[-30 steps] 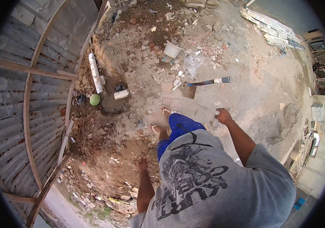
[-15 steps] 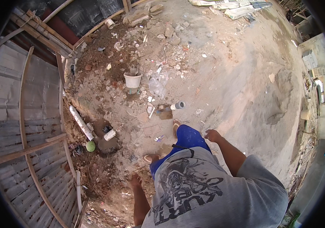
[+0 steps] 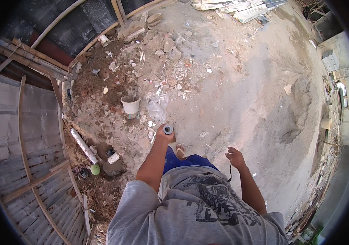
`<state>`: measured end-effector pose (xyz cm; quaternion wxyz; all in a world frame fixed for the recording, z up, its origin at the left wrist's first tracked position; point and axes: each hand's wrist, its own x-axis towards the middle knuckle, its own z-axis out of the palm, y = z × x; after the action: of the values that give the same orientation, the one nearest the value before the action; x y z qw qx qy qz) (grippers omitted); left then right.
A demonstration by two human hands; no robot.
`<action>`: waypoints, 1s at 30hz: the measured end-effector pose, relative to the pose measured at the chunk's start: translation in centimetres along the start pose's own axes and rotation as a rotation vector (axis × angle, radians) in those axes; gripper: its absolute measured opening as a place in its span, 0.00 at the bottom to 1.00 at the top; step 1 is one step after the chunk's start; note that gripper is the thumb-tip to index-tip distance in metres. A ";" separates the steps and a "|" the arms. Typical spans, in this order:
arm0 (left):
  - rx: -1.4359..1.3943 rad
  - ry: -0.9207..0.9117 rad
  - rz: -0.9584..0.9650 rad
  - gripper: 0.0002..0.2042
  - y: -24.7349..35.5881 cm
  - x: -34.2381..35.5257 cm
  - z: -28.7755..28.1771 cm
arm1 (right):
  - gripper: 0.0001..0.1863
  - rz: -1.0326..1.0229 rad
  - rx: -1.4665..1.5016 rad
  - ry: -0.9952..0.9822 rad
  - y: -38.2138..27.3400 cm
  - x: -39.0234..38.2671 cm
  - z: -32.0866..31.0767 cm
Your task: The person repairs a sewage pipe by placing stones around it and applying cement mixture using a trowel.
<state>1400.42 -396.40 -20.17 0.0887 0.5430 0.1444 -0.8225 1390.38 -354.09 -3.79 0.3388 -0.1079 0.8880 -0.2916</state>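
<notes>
My left hand point(image 3: 163, 136) is closed around a grey plastic pipe point(image 3: 168, 129), just below its round open end. That end faces up toward me, and most of the pipe's length is hidden beneath it and my hand. Off to the right, my right hand point(image 3: 234, 156) hangs over the bare ground with its fingers loosely bent and apart. A thin dark strap point(image 3: 230, 174) dangles beside that hand, down to my shirt. Past the pipe lies a crumpled clear plastic bag point(image 3: 157, 108), with a white bucket point(image 3: 130, 105) to its left.
At left, a long white pipe point(image 3: 83, 145), a short white pipe piece point(image 3: 113, 158) and a green ball-like object point(image 3: 95, 169) lie around a muddy hole. A corrugated metal wall point(image 3: 35, 151) bounds that side. Rubble point(image 3: 168, 45) covers the far ground; a sand mound point(image 3: 301, 110) rises at right.
My left hand has moved forward and taken hold of the grey pipe, which stood out from the ground before. My right hand has shifted slightly right and nearer; my body has leaned over.
</notes>
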 end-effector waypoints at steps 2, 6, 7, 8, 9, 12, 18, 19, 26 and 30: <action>-0.027 -0.051 -0.016 0.04 2.5 -1.8 1.3 | 0.27 0.251 0.128 0.028 4.0 -2.3 1.1; 0.020 -0.117 0.009 0.03 3.1 -8.2 1.7 | 0.23 0.337 -0.414 -0.421 16.4 -9.3 2.6; 0.018 -0.100 0.028 0.03 3.9 -10.2 1.6 | 0.21 0.135 -0.686 -0.745 16.4 -9.7 2.7; 0.027 -0.114 -0.008 0.03 3.6 -10.8 2.7 | 0.21 0.142 -0.678 -0.726 17.1 -8.3 2.3; 0.018 -0.121 -0.033 0.04 4.0 -11.7 3.4 | 0.21 0.288 -0.503 -0.658 17.6 -6.3 2.4; 0.040 -0.240 0.000 0.10 5.5 -12.2 6.9 | 0.21 0.707 0.039 -0.425 17.0 -0.4 4.2; 0.144 -0.258 0.023 0.11 10.9 -10.9 16.1 | 0.25 0.151 -0.048 -0.069 -4.4 18.4 2.6; 0.162 -0.267 0.035 0.11 12.2 -11.1 17.4 | 0.23 0.055 -0.039 -0.064 -10.1 20.7 1.4; 0.180 -0.167 0.078 0.09 17.7 -10.3 28.5 | 0.25 0.016 -0.152 -0.028 -27.9 35.8 -6.3; 0.232 -0.115 0.148 0.11 21.4 -4.3 32.8 | 0.28 0.006 -0.208 -0.195 -31.0 47.2 -5.2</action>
<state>1380.16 -427.52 -7.18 0.0938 0.5106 0.0028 -0.8547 1351.51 -395.18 -7.74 0.4111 -0.1676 0.8767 -0.1852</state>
